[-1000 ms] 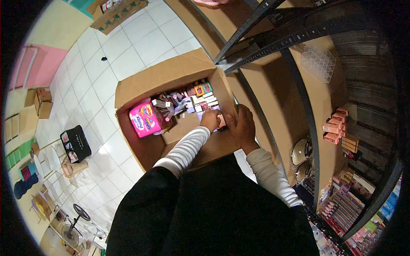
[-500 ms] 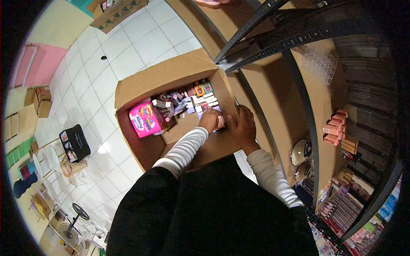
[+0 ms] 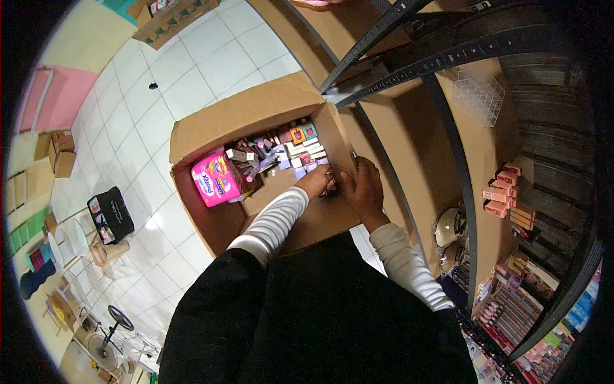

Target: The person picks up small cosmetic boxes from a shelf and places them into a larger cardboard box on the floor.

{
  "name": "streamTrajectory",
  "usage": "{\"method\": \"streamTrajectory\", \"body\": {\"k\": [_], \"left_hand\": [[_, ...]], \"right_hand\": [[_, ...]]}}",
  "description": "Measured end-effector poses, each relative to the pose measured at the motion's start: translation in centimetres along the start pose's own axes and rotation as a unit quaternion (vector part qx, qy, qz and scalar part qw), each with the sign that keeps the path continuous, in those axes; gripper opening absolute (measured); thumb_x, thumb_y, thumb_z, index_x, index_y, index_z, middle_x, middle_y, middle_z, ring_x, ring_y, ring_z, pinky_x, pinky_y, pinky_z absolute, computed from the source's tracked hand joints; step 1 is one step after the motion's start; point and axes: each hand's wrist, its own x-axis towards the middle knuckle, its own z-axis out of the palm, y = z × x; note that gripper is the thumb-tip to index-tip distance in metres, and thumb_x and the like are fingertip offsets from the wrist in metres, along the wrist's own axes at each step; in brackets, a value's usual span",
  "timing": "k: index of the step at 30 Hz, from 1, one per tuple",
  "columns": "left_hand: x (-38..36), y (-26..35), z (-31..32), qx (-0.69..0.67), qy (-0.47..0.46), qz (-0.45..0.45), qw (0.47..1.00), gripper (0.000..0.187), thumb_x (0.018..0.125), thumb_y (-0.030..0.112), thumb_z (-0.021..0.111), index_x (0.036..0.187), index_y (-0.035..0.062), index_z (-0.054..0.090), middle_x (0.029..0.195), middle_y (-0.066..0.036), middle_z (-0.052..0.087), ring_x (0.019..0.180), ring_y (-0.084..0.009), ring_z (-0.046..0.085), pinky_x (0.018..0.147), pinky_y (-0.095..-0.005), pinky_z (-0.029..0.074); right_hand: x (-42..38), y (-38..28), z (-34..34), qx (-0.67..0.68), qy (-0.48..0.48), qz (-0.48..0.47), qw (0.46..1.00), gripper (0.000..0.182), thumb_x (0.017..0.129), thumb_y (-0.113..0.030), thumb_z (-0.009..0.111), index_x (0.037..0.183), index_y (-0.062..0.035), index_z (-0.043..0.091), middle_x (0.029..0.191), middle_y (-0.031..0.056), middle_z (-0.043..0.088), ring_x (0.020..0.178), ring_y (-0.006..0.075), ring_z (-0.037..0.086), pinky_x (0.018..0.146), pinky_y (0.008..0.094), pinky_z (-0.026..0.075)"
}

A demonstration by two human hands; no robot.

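Observation:
An open cardboard box [image 3: 246, 110] stands before me, holding several small cosmetic boxes [image 3: 306, 151], a pink Protex pack [image 3: 216, 179] and a pile of slim cosmetic packages [image 3: 259, 153]. Inside it, near the right wall, my left hand [image 3: 315, 182] has its fingers curled together. A small dark shape shows at those fingertips, too hidden to name. My right hand [image 3: 365, 190] grips the box's right wall, fingers over the edge and thumb on the inner side. Orange and teal boxes [image 3: 304, 132] sit in the far right corner.
Brown shelves with black metal posts [image 3: 451, 173] rise close on the right, bearing a clear divided organizer [image 3: 480, 99], peach-coloured boxes [image 3: 502, 192] and many cosmetics. On the white tiled floor [image 3: 160, 211] lies a black bag [image 3: 111, 215]. A fan [image 3: 102, 350] stands lower left.
My left hand has turned slightly at the same spot. The peach-orange item that showed beside its fingers is no longer visible; a dark shape shows there. My right hand stays put.

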Motion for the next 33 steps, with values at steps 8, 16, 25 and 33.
{"method": "streamTrajectory", "body": {"k": [8, 16, 25, 33], "left_hand": [[0.3, -2.0, 0.0, 0.24, -0.045, 0.164, 0.956, 0.022, 0.086, 0.011, 0.043, 0.097, -0.0022, 0.057, 0.094, -0.017, 0.053, 0.087, -0.0307, 0.055, 0.073, -0.0367, 0.048], [-0.4, -1.4, 1.1, 0.129, 0.089, 0.166, 0.974, 0.011, 0.077, 0.001, 0.049, 0.087, -0.0031, 0.053, 0.091, -0.017, 0.051, 0.089, -0.0333, 0.05, 0.077, -0.0381, 0.043], [-1.9, -6.6, 5.0, 0.001, 0.264, -0.122, 0.957, 0.016, 0.077, 0.012, 0.059, 0.085, -0.0004, 0.053, 0.079, -0.021, 0.059, 0.077, -0.0365, 0.058, 0.069, -0.0403, 0.046], [-0.6, -7.2, 5.2, -0.004, 0.176, -0.147, 0.973, 0.021, 0.079, 0.015, 0.055, 0.092, -0.0012, 0.058, 0.083, -0.021, 0.063, 0.078, -0.034, 0.062, 0.071, -0.0373, 0.049]], "right_hand": [[0.1, 0.0, 0.0, -0.003, 0.007, -0.009, 1.0, 0.042, 0.081, -0.026, 0.059, 0.109, 0.0029, 0.046, 0.108, 0.0211, 0.052, 0.102, 0.038, 0.049, 0.087, 0.0443, 0.041], [0.1, -0.3, -0.3, 0.001, -0.006, 0.0, 1.0, 0.042, 0.081, -0.024, 0.059, 0.11, 0.003, 0.046, 0.11, 0.0214, 0.051, 0.103, 0.0374, 0.048, 0.088, 0.044, 0.04], [-0.2, 0.5, 0.5, 0.009, 0.0, -0.004, 1.0, 0.047, 0.083, -0.031, 0.056, 0.113, 0.0043, 0.045, 0.111, 0.0237, 0.05, 0.103, 0.0381, 0.048, 0.087, 0.0433, 0.04], [-0.4, 0.5, 0.4, 0.009, 0.0, 0.004, 1.0, 0.047, 0.082, -0.029, 0.057, 0.113, 0.004, 0.045, 0.111, 0.0234, 0.05, 0.104, 0.0383, 0.047, 0.088, 0.0434, 0.039]]}}
